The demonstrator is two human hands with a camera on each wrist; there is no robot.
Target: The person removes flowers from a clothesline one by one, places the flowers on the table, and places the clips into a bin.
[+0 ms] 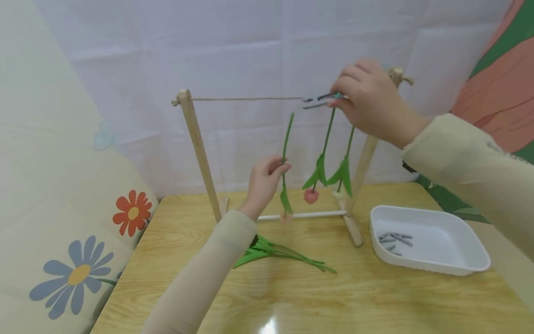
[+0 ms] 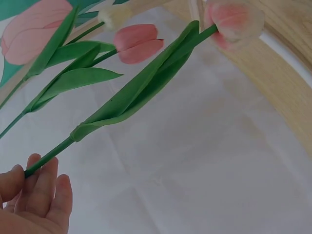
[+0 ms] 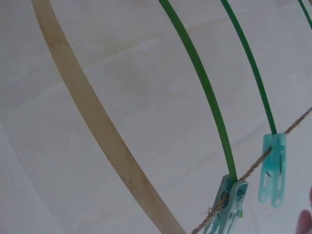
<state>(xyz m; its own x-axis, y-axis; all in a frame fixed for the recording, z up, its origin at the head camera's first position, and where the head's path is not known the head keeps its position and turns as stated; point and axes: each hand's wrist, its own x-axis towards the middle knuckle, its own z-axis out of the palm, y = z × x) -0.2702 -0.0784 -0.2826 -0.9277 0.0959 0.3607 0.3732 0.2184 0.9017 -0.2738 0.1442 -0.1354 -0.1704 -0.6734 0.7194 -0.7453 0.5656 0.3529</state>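
Observation:
My left hand [image 1: 267, 181] [image 2: 36, 195] pinches the green stem of a pale pink tulip [image 2: 234, 22], its bloom hanging down and the stem's bare end pointing up below the rope [image 1: 246, 98]. Up at the rope, my right hand [image 1: 371, 99] pinches a greyish clothespin [image 1: 315, 106] whose jaws point left and look spread. A pink tulip [image 1: 311, 195] and a whitish tulip [image 1: 339, 195] hang upside down beneath it. In the right wrist view, two teal clothespins [image 3: 237, 204] [image 3: 274, 170] grip stems at the rope; only fingertips [image 3: 304, 223] show there.
Wooden posts [image 1: 198, 148] hold the rope, with a white bar [image 1: 313, 215] low between them. More green stems [image 1: 283, 253] lie on the wooden table [image 1: 333, 306]. At the right stands a white tray [image 1: 438, 246] with several grey clothespins [image 1: 400, 239].

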